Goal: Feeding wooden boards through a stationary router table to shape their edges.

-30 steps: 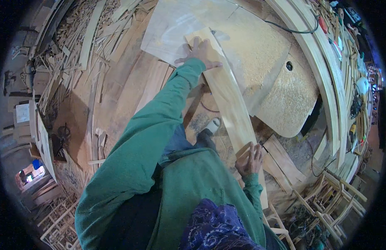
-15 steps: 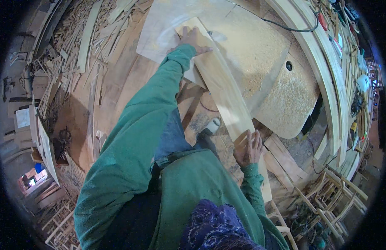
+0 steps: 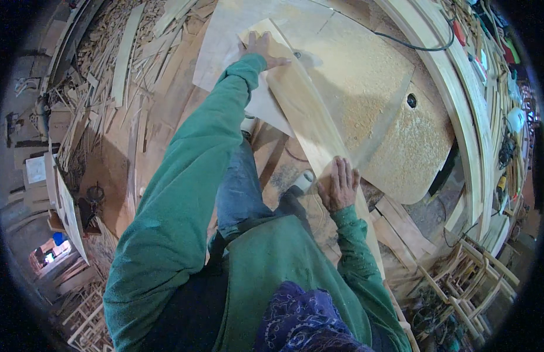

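Observation:
A long, pale wooden board (image 3: 307, 108) runs diagonally from the far middle to near my right side, its far part on the sawdust-covered worktable (image 3: 366, 88). Near the board's far end my left hand (image 3: 263, 51) lies flat, thumb stretched out to the right. Farther down the board my right hand (image 3: 340, 185) rests palm down with fingers extended, and both hands are open. Close to the board's right edge, by my left hand, a small dark metal spindle (image 3: 297, 55) sticks up from the table.
Sawdust lies thick around a round hole (image 3: 411, 100) in the table's right part. Long curved timbers (image 3: 454, 88) and a black cable (image 3: 410, 42) are on the right. Scrap strips (image 3: 128, 56) pile up at left. Wooden frames (image 3: 468, 273) stand at lower right.
The board has shifted slightly away and to the left at its far end. My left hand has moved with it. My right hand has slid farther up the board, and its fingers now point away from me.

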`<action>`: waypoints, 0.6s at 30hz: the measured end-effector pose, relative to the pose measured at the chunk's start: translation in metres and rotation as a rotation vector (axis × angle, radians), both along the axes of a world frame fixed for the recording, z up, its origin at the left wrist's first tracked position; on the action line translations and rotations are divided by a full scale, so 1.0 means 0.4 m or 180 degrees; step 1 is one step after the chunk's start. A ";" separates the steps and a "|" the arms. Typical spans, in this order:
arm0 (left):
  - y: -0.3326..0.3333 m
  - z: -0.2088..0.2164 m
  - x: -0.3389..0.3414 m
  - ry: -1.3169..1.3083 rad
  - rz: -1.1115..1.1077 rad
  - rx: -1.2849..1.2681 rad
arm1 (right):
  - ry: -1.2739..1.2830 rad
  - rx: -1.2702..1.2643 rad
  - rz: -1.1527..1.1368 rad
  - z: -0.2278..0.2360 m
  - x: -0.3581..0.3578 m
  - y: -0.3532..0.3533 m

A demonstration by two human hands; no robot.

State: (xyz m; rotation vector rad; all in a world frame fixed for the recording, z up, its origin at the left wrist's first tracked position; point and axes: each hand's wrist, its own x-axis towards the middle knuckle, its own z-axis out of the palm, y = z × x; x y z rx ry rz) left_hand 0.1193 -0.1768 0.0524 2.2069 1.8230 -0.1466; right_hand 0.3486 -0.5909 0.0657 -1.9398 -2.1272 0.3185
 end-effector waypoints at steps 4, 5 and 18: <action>0.042 0.011 -0.018 -0.0049 0.0059 -0.0097 | 0.0189 0.0190 -0.0013 -0.011 -0.028 0.063; 0.051 0.015 -0.023 -0.0098 0.0080 -0.0115 | 0.0156 0.0103 -0.0073 -0.010 -0.034 0.077; 0.257 -0.009 -0.104 0.0081 0.0183 -0.0042 | 0.0047 -0.0012 -0.0006 -0.024 -0.105 0.274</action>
